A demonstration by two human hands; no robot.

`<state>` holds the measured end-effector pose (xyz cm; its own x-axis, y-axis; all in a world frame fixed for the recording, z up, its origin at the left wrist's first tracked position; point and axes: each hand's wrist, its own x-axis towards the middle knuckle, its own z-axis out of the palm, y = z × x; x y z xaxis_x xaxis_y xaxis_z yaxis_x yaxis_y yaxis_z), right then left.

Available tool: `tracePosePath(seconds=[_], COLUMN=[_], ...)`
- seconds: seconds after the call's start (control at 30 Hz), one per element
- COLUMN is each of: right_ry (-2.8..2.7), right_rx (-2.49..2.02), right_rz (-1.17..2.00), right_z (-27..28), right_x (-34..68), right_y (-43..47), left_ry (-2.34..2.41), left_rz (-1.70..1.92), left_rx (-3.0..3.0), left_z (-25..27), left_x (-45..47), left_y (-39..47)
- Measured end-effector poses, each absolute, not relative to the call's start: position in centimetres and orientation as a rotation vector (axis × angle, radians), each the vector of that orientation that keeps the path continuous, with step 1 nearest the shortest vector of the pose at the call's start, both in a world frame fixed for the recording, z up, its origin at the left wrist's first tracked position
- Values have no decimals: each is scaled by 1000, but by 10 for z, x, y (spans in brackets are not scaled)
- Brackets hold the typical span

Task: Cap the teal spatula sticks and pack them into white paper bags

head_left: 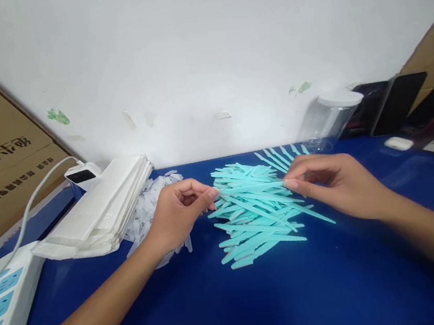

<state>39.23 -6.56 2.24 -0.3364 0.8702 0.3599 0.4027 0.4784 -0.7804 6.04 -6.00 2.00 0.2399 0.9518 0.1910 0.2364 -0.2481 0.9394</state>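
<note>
A teal eyebrow razor (pixel 252 189) spans the gap between my two hands, level above the pile. Thumb and fingertips of my left hand (pixel 181 209) pinch its left end. At its thin right end, my right hand (pixel 330 183) is closed in a pinch. Whether a clear cap sits under my left fingertips is hidden. Below lies a loose heap of teal eyebrow razors (pixel 249 232), most pointing left to right. Small translucent plastic caps (pixel 143 206) are piled behind and left of my left hand. Several more razors (pixel 278 159) lie side by side behind my right hand.
Stacked white packets (pixel 100 208) lie on the blue table (pixel 235 308) at left, near a power strip (pixel 13 308) and a white device (pixel 84 173) with a cable. A clear lidded jar (pixel 328 117) leans by the wall at right, near a white case (pixel 399 143). Cardboard flanks both sides.
</note>
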Motion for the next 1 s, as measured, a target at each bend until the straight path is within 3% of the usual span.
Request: tracePosePath(seconds=[0.2,0.33,0.43,0.6,1.0], right_ry=[-1805,-1676,-1697,-1854,-2135], right_rx=[-1156,-1435,-1611,-1664,-1480], right_rz=[559,211,58,59,51], right_z=[29,22,15,10,5], right_x=[408,439,459,466,456], right_y=[-52,-25,-9,-8,-12], left_ry=[1381,1620,1702,1630,1444], left_rz=[1048,652,315,59,77], left_rx=[2295,2626,2623,2535,2227], left_z=[29,30,29,36,51], left_x=[38,12,3,-7,-30], left_y=[-47,-29,-21,-20,-15])
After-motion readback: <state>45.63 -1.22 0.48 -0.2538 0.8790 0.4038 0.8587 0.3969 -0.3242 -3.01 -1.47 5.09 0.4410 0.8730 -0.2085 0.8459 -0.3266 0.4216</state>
